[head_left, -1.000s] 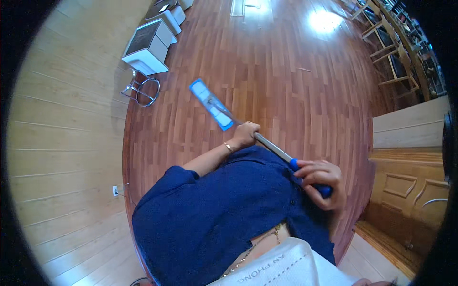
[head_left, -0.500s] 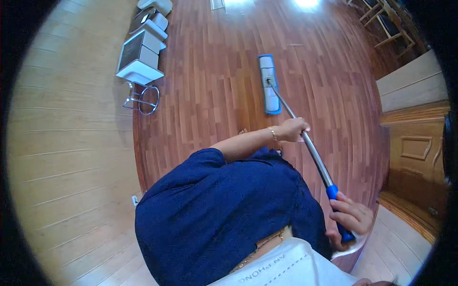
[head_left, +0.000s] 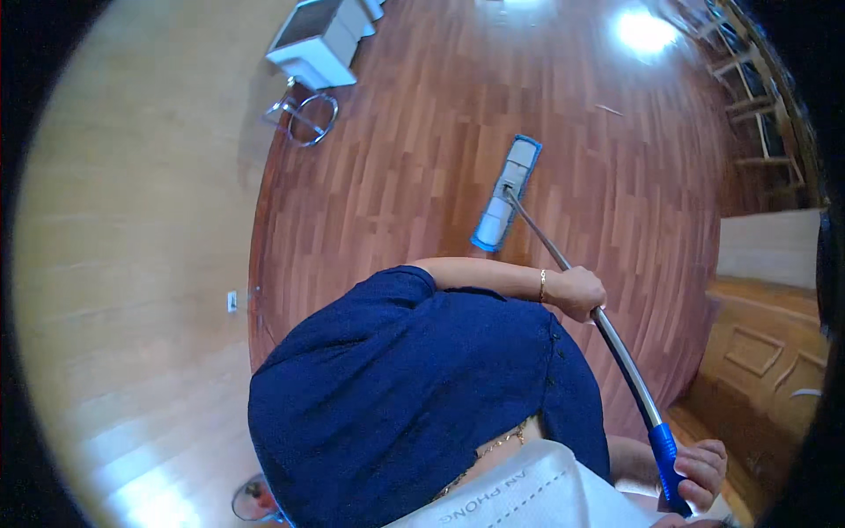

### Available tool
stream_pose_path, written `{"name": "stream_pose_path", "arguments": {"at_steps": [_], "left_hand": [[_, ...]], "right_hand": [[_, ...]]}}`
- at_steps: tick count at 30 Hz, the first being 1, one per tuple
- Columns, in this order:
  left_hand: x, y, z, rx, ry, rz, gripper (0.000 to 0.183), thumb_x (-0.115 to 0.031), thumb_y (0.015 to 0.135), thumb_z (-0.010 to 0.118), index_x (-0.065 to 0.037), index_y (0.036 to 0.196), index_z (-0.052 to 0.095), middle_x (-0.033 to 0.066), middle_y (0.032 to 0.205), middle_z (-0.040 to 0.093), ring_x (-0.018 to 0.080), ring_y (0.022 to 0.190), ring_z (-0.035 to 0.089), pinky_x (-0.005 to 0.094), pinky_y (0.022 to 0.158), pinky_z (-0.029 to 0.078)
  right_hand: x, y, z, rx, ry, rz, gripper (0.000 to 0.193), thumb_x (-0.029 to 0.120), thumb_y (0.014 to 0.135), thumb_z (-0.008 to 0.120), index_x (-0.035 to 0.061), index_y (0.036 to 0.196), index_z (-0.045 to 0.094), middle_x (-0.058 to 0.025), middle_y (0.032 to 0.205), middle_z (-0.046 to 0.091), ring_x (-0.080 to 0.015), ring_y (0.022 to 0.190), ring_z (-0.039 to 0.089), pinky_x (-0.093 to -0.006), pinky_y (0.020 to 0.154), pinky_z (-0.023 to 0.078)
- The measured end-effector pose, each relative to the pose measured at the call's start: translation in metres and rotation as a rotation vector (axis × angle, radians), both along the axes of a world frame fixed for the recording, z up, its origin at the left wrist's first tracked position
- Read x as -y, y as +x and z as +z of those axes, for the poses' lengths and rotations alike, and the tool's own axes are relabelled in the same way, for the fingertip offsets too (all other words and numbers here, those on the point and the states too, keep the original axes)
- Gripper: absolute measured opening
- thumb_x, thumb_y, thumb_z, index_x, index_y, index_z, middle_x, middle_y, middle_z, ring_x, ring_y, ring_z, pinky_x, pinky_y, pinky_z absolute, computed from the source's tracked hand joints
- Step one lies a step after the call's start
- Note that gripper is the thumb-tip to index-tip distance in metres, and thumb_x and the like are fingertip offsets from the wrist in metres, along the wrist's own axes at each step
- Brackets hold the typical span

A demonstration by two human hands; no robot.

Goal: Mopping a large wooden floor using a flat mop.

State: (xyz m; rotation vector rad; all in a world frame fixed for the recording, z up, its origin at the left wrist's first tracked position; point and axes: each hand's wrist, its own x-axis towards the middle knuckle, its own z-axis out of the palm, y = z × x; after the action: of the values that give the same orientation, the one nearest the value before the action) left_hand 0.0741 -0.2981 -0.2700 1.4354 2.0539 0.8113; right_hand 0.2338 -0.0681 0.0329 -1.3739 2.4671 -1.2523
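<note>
My left hand (head_left: 576, 293) is closed round the metal pole (head_left: 622, 356), its fingers wrapped with no gap that I can see. The fingers of my right hand (head_left: 701, 473) curl about the blue grip (head_left: 666, 458) at the near end; how tightly, I cannot tell. The flat mop head (head_left: 502, 208) lies out ahead of me on the wooden floor (head_left: 387, 194), slanted, its far end toward the right. I take this to be mid-stroke; the next move calls for steering low with my left while my right steadies the top.
</note>
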Motion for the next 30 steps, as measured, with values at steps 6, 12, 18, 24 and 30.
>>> {"name": "stream_pose_path", "arguments": {"at_steps": [6,12,18,24,30], "left_hand": [[0.054,-0.001,0.012,-0.071,-0.213,0.234,0.015,-0.025,0.069,0.062,-0.013,0.073,0.070,0.0129,0.075,0.068,0.0344,0.075,0.067,0.0477,0.062,0.052],[0.190,0.006,-0.015,-0.053,-0.373,0.487,0.015,-0.023,0.070,0.063,-0.015,0.081,0.070,0.0120,0.080,0.068,0.0337,0.080,0.066,0.0475,0.066,0.052],[0.350,0.020,-0.053,-0.073,-0.360,0.733,0.013,-0.016,0.070,0.061,-0.012,0.080,0.068,0.0141,0.084,0.066,0.0345,0.086,0.064,0.0472,0.070,0.050],[0.468,0.036,-0.125,-0.317,-0.144,1.038,0.034,-0.026,0.079,0.068,-0.004,0.062,0.048,0.0164,0.067,0.053,0.0338,0.066,0.052,0.0416,0.067,0.047],[0.539,0.086,-0.151,0.101,0.302,1.313,0.037,-0.021,0.076,0.071,-0.007,0.060,0.041,0.0123,0.060,0.043,0.0233,0.057,0.045,0.0415,0.055,0.036]], "right_hand": [[0.008,-0.057,-0.066,-0.107,-0.465,0.058,0.043,0.058,0.083,0.063,0.0151,0.091,0.062,-0.0068,0.081,0.070,-0.0204,0.070,0.068,-0.0322,0.056,0.044],[0.127,-0.094,-0.115,0.114,-0.512,0.321,0.044,0.054,0.085,0.062,0.0101,0.089,0.060,-0.0111,0.085,0.070,-0.0279,0.077,0.068,-0.0417,0.067,0.046],[0.273,-0.090,-0.151,0.322,-0.566,0.172,0.026,0.031,0.078,0.067,0.0063,0.078,0.059,-0.0164,0.088,0.066,-0.0378,0.096,0.061,-0.0487,0.086,0.044],[0.369,-0.110,-0.165,0.448,-0.245,0.308,0.020,0.017,0.076,0.071,0.0058,0.078,0.054,-0.0132,0.097,0.060,-0.0343,0.107,0.057,-0.0446,0.092,0.044],[0.418,-0.127,-0.187,0.463,-0.219,0.552,0.021,0.018,0.076,0.072,0.0047,0.085,0.059,-0.0152,0.102,0.061,-0.0347,0.109,0.056,-0.0447,0.093,0.044]]}}
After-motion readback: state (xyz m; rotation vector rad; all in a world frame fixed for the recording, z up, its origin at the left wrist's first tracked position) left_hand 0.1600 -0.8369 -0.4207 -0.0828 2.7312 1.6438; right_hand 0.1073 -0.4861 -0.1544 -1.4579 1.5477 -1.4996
